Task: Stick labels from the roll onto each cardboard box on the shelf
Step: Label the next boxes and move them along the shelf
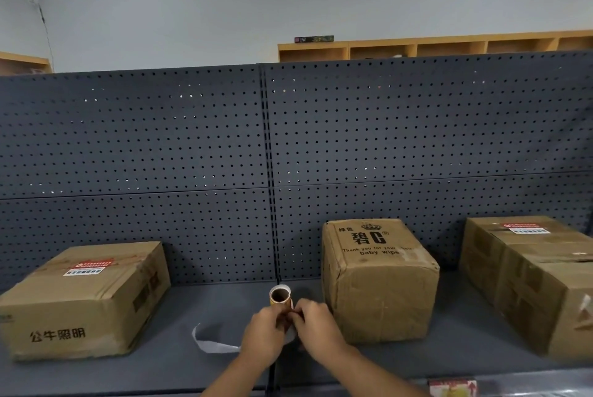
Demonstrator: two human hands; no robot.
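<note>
Three cardboard boxes stand on the dark grey shelf (pixel 199 310). The left box (pixel 86 297) carries a red and white label on top. The middle box (pixel 378 281), printed "baby wipe", shows no such label. The right box (pixel 532 281) has a red and white label on its top. Above the shelf between the left and middle boxes, my left hand (pixel 264 332) holds the label roll (pixel 280 297), its brown core facing me. My right hand (pixel 316 323) pinches at the roll's side. A strip of white backing paper (pixel 208 340) trails down to the left.
A perforated dark metal back panel (pixel 269 140) rises behind the shelf. Wooden cubby shelving (pixel 417 47) lines the far wall. A small red and white packet (pixel 452 387) lies at the shelf's front edge, lower right.
</note>
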